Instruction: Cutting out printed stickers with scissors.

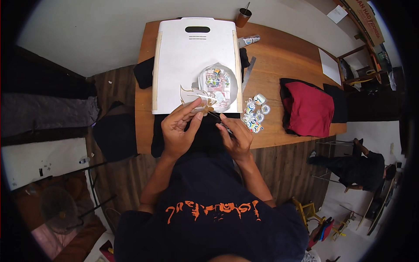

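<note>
Left hand [180, 127] pinched clear, tan-outlined film [190, 97] over near edge of white rectangular board [174, 56]. Right hand [238, 137] gripped slim dark pointed tool [214, 115], tip at film. Fine picking seemed under way, unfinished: tan shapes yet on film; share done unclear. Just beside, round pale dish [234, 89] with colourful scraps. Rightward, brown wooden bench [275, 65].

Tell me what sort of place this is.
Likely a small craft or garment workshop, though I can't be sure which: a ruler and red cloth lie on the table, and the left hand pinches a flame-shaped cutout.
</note>
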A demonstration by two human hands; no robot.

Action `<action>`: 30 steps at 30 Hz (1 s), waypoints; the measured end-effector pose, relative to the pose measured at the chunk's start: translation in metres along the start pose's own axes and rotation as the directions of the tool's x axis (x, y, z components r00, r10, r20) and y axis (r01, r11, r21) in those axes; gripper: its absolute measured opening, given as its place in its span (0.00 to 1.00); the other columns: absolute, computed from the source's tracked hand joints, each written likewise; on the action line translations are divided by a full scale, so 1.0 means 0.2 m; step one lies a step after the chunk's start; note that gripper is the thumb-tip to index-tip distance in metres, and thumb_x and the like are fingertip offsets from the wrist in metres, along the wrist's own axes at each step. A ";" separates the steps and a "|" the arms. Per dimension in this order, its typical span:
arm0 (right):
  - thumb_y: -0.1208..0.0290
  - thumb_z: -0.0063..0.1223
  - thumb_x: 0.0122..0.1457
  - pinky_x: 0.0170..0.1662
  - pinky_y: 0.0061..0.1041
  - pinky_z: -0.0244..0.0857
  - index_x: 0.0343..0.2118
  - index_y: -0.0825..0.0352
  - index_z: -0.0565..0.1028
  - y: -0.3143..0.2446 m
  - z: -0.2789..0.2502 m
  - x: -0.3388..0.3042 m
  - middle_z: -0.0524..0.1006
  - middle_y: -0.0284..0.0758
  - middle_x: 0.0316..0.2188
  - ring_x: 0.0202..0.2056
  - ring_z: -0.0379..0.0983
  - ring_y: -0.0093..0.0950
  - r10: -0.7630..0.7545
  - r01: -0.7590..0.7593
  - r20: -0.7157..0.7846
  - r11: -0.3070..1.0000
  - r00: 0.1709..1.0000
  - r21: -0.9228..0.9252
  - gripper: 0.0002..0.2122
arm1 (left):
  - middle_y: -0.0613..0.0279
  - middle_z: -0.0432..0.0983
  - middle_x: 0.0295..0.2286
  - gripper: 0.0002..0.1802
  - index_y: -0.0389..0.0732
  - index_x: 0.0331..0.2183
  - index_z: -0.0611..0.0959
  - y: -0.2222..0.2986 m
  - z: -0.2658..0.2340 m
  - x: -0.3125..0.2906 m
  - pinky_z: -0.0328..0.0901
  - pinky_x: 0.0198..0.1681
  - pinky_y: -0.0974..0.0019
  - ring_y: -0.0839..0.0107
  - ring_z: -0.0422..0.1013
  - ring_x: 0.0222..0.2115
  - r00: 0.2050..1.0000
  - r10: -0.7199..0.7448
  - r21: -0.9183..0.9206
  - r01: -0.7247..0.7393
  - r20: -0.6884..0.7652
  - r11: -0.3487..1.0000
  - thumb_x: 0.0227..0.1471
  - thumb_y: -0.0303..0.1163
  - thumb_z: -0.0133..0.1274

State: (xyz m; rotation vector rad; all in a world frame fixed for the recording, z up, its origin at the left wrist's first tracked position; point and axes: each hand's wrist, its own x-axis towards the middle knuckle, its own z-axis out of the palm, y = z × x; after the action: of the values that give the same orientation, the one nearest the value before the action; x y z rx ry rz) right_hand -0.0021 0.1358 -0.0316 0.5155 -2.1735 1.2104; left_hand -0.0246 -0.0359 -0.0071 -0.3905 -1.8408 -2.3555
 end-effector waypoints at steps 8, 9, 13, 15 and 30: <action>0.83 0.64 0.47 0.27 0.23 0.63 0.41 0.74 0.77 -0.01 0.00 0.01 0.80 0.39 0.29 0.27 0.76 0.29 0.023 -0.023 0.005 1.000 1.000 0.006 0.16 | 0.49 0.74 0.46 0.22 0.27 0.52 0.72 0.00 0.00 0.01 0.68 0.46 0.75 0.73 0.73 0.43 1.000 0.001 -0.005 -0.001 0.011 1.000 0.53 0.12 0.48; 0.83 0.64 0.47 0.27 0.23 0.63 0.40 0.73 0.77 -0.01 0.00 0.01 0.80 0.39 0.29 0.27 0.76 0.29 0.026 -0.026 0.005 1.000 1.000 0.007 0.15 | 0.49 0.74 0.45 0.22 0.27 0.52 0.72 0.00 0.00 0.01 0.68 0.46 0.75 0.73 0.73 0.43 1.000 -0.002 -0.004 0.002 0.015 1.000 0.53 0.12 0.48; 0.83 0.63 0.47 0.27 0.23 0.63 0.40 0.73 0.77 0.00 0.01 0.01 0.79 0.39 0.29 0.26 0.75 0.29 0.027 -0.027 -0.001 1.000 1.000 0.012 0.15 | 0.49 0.74 0.45 0.22 0.27 0.52 0.72 -0.01 -0.01 0.01 0.67 0.46 0.75 0.73 0.73 0.43 1.000 0.005 0.001 -0.005 0.024 1.000 0.53 0.12 0.48; 0.83 0.63 0.47 0.27 0.23 0.63 0.40 0.73 0.77 0.00 0.01 0.00 0.79 0.39 0.29 0.26 0.75 0.29 0.023 -0.023 0.000 1.000 1.000 0.007 0.15 | 0.49 0.74 0.45 0.22 0.27 0.52 0.72 -0.01 -0.02 0.01 0.67 0.46 0.75 0.73 0.73 0.43 1.000 0.008 0.003 -0.008 0.025 1.000 0.53 0.12 0.48; 0.83 0.64 0.46 0.26 0.23 0.63 0.40 0.74 0.77 0.02 0.00 -0.04 0.80 0.39 0.29 0.26 0.76 0.29 0.004 -0.004 -0.008 1.000 1.000 0.002 0.15 | 0.49 0.73 0.46 0.22 0.27 0.51 0.73 -0.01 -0.01 0.00 0.68 0.48 0.74 0.72 0.73 0.44 1.000 -0.015 0.004 0.015 -0.015 1.000 0.53 0.12 0.49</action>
State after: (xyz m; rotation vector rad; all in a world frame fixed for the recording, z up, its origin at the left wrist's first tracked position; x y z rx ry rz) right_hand 0.0009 0.1378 -0.0387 0.5063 -2.1681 1.2155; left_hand -0.0256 -0.0367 -0.0082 -0.3590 -1.8488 -2.3570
